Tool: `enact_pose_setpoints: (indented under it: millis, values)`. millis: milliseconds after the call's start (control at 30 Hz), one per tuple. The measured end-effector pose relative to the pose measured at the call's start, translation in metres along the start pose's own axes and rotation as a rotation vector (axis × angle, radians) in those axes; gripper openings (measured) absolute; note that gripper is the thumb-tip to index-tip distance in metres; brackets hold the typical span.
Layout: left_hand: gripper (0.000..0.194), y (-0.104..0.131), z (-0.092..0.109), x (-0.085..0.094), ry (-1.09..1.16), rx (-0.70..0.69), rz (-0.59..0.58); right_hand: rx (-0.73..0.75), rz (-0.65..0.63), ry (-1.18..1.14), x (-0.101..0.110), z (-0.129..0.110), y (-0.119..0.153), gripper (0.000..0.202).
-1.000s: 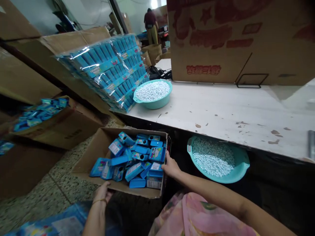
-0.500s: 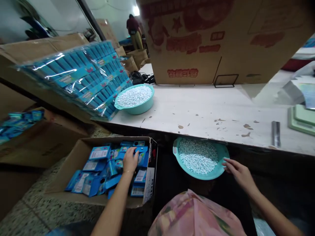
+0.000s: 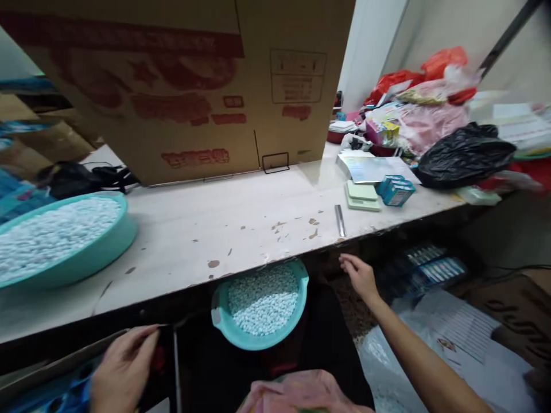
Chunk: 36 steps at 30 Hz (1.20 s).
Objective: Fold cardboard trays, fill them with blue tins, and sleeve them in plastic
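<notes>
My left hand [image 3: 124, 367] is at the lower left, above the near cardboard box [image 3: 55, 361] holding blue packs [image 3: 60, 398]. Its fingers stretch to the right, slightly apart, and I see nothing in them. Just below the table edge, my right hand [image 3: 360, 278] has its fingertips drawn together; anything between them is too small to make out. Between my hands, a turquoise basin [image 3: 250, 342] full of small pale-blue pieces [image 3: 264, 301] rests at my lap, partly under the table edge. Neither hand touches it.
A second turquoise basin [image 3: 94, 246] of pale pieces stands on the worn white table [image 3: 193, 218]. A metal strip [image 3: 340, 220], a pale green scale [image 3: 362, 196], blue boxes [image 3: 396, 190] and a black bag [image 3: 467, 158] lie rightward. A large carton [image 3: 193, 86] stands behind.
The view has swung to the right. My left hand has come up from among the blue packs to the box's edge. My right hand has left the basin's rim and is now apart from it.
</notes>
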<state>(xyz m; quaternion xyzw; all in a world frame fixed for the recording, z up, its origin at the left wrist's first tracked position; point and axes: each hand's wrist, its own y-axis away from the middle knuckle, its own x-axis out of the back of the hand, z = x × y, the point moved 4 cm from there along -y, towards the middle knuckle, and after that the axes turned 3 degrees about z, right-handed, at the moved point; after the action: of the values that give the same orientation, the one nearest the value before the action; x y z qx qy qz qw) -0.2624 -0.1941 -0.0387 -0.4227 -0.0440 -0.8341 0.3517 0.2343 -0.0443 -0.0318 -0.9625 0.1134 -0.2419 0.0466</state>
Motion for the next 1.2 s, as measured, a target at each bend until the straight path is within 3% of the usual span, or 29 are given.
enact_pose_setpoints:
  millis: [100,167,200,267,367,433,500,600,700,767,833,900,1000,1133,1200]
  values:
    - [0.026,0.021,0.066,-0.050,0.247,-0.219,-0.249,0.085,0.217,0.300,0.016,-0.014,-0.070,0.037]
    - [0.028,0.028,0.085,-0.065,0.290,-0.193,-0.238,0.055,0.217,0.382,0.012,-0.014,-0.111,0.033]
    - [0.028,0.030,0.086,-0.065,0.291,-0.171,-0.198,0.010,0.200,0.393,0.008,-0.011,-0.127,0.028]
    - [0.029,0.031,0.071,-0.047,0.259,-0.141,-0.077,-0.118,0.186,0.386,0.005,-0.004,-0.145,0.014]
    - [0.034,0.040,0.017,0.010,0.123,0.005,0.159,-0.238,0.156,0.332,0.005,0.003,-0.148,0.018]
    - [0.037,0.054,-0.030,0.052,-0.029,0.194,0.257,-0.199,0.072,0.260,0.000,0.004,-0.137,0.019]
    - [0.037,0.071,-0.071,0.082,-0.171,0.321,0.221,-0.148,-0.033,0.100,-0.012,0.007,-0.114,0.010]
    - [0.038,0.088,-0.109,0.096,-0.231,0.327,0.067,-0.196,-0.271,-0.252,-0.047,0.013,-0.050,0.022]
    - [0.044,0.089,-0.118,0.083,-0.233,0.224,-0.048,-0.344,-0.485,-0.398,-0.089,0.018,0.025,0.040]
    - [0.052,0.083,-0.116,0.063,-0.257,0.124,-0.181,-0.412,-0.540,-0.433,-0.113,0.017,0.062,0.045]
    - [0.063,0.077,-0.112,0.039,-0.268,0.031,-0.341,-0.418,-0.572,-0.434,-0.130,0.012,0.085,0.044]
    - [0.072,0.073,-0.109,0.021,-0.256,0.005,-0.403,-0.384,-0.623,-0.413,-0.141,0.005,0.097,0.040]
    - [0.066,0.069,-0.111,0.018,-0.148,0.101,-0.282,-0.345,-0.676,-0.378,-0.143,0.001,0.102,0.036]
    - [0.044,0.073,-0.115,0.062,0.333,0.469,0.097,-0.383,-0.683,-0.381,-0.137,0.004,0.100,0.036]
    - [0.040,0.077,-0.104,0.082,0.602,0.609,0.218,-0.404,-0.732,-0.416,-0.142,-0.005,0.102,0.033]
